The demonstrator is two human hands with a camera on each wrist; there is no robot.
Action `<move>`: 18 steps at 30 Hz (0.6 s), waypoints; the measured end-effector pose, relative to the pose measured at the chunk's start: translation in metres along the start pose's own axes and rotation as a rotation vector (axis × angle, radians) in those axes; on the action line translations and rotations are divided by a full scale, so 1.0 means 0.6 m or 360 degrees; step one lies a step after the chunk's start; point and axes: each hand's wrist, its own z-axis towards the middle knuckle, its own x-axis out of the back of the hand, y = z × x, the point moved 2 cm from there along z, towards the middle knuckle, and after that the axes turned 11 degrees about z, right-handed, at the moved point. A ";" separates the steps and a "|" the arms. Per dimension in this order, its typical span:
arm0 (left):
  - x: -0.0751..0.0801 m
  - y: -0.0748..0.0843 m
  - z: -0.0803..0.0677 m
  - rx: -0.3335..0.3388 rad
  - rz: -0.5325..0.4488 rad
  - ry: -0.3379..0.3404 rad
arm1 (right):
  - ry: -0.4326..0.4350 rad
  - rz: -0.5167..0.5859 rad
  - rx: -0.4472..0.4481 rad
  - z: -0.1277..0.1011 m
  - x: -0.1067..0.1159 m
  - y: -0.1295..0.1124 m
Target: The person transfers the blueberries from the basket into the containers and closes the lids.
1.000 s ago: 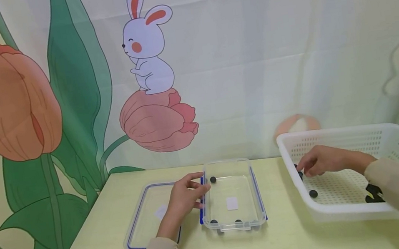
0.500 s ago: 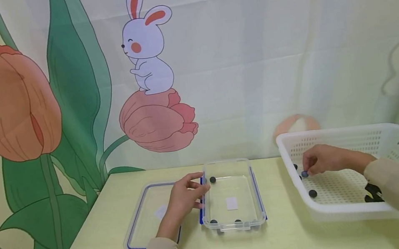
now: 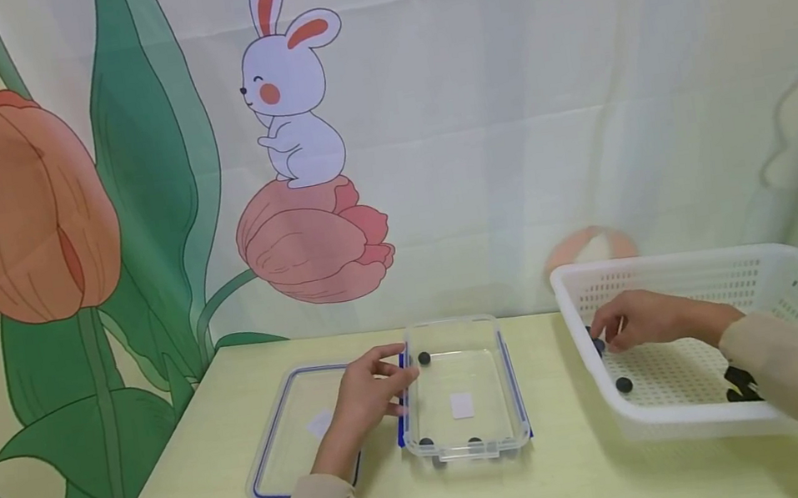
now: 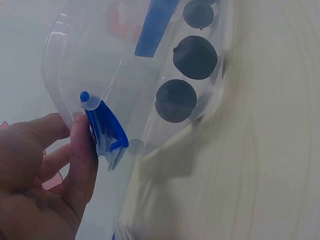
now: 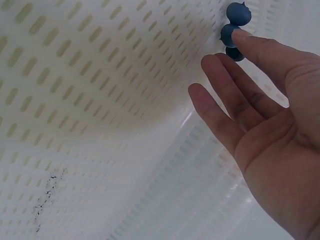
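Observation:
My left hand (image 3: pixel 372 387) holds the left side of a clear plastic box (image 3: pixel 514 385) by its rim, beside a blue latch (image 4: pixel 107 127). Several dark balls that look like blueberries (image 4: pixel 176 100) lie inside it along the walls. Over on the right, my right hand (image 3: pixel 639 318) reaches into a white perforated basket (image 3: pixel 693 414). In the right wrist view its thumb tip touches the middle one of three blueberries (image 5: pixel 230 36) clustered by the basket's wall, while the other fingers stretch beneath. Another blueberry (image 3: pixel 624 385) sits nearer the basket's front left corner.
A clear lid (image 3: pixel 279 433) with a blue seal lies flat on the table (image 3: pixel 552 490), left of the box and partly under my left forearm. Behind the table hangs a cloth (image 3: pixel 447 150) printed with tulips and a rabbit. The basket's high walls surround my right hand.
Half a second ago my right hand pinched a blueberry a little off the basket's left wall; now the fingers have moved left to the cluster there. The left hand stays at the box.

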 end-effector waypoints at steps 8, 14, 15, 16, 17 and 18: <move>0.000 0.001 0.000 0.0001 -0.0004 -0.0006 | 0.0043 0.0000 -0.0071 0.007 -0.009 -0.013; 0.000 0.001 -0.001 -0.0001 -0.0005 -0.0013 | 0.0041 -0.0011 -0.0117 0.010 -0.013 -0.013; 0.000 0.001 -0.001 -0.0001 -0.0004 -0.0013 | 0.0039 -0.0010 -0.0121 0.011 -0.014 -0.013; 0.000 0.001 -0.001 -0.0002 -0.0003 -0.0012 | 0.0039 0.0000 -0.0134 0.011 -0.014 -0.013; 0.000 0.001 -0.001 -0.0003 -0.0003 -0.0011 | 0.0035 -0.0009 -0.0133 0.011 -0.014 -0.013; 0.000 0.001 -0.001 -0.0004 -0.0001 -0.0010 | 0.0033 -0.0012 -0.0142 0.011 -0.014 -0.012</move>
